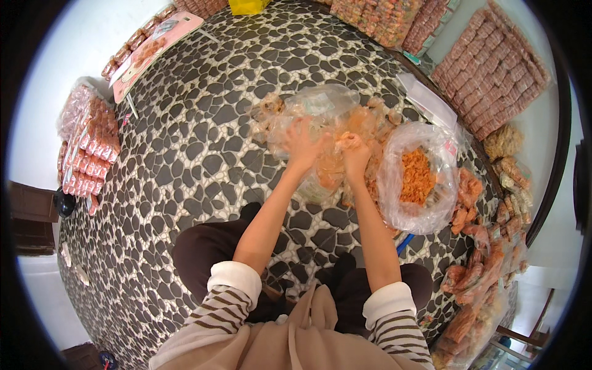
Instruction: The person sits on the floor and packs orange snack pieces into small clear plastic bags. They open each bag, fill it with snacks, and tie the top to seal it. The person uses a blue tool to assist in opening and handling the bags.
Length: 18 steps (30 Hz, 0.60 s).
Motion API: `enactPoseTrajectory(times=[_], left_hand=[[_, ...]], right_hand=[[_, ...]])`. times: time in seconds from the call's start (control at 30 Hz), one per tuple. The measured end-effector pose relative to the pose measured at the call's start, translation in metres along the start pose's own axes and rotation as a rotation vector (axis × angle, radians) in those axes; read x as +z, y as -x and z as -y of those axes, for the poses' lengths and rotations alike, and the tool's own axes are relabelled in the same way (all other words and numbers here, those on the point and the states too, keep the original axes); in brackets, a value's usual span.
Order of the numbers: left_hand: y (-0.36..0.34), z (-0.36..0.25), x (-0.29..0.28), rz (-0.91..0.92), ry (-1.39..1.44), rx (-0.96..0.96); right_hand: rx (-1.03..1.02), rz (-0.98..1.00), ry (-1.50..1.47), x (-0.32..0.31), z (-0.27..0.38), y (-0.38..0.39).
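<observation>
While the person squats on the stone-patterned floor point(185, 160), the left hand point(301, 147) spreads its fingers apart over clear plastic bags point(324, 102) lying ahead of the knees. The right hand point(355, 154) has its fingers clamped together on an orange bundle point(349, 140), its contents unclear. The bags look light, limp and slippery, best gripped by a gathered edge. Just right, an open plastic sack point(390, 208) holds orange chips point(418, 176), probably brittle. Farther off stands a low pink table point(185, 26).

One wide fisheye view — from head height, facing down past the knees to the floor point(191, 135).
</observation>
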State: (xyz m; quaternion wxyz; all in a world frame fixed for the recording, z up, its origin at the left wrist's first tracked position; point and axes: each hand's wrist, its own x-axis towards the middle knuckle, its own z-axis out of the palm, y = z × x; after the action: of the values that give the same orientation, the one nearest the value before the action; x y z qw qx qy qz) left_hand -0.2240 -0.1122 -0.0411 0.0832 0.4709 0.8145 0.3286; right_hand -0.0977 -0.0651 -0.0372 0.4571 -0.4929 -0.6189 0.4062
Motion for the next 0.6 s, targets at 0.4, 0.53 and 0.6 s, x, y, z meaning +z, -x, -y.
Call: enactPoseTrajectory(times=[0.4, 0.53, 0.6], left_hand=[[0.037, 0.042, -0.003, 0.567, 1.056, -0.408], [0.054, 0.042, -0.032, 0.571, 1.262, -0.584], [0.068, 0.046, -0.040, 0.540, 1.379, -0.694]], right_hand=[[-0.204, 0.712, 0.831, 0.051, -0.097, 0.032], [0.085, 0.657, 0.667, 0.075, -0.106, 0.021], [0.330, 0.693, 0.476, 0.083, -0.100, 0.010]])
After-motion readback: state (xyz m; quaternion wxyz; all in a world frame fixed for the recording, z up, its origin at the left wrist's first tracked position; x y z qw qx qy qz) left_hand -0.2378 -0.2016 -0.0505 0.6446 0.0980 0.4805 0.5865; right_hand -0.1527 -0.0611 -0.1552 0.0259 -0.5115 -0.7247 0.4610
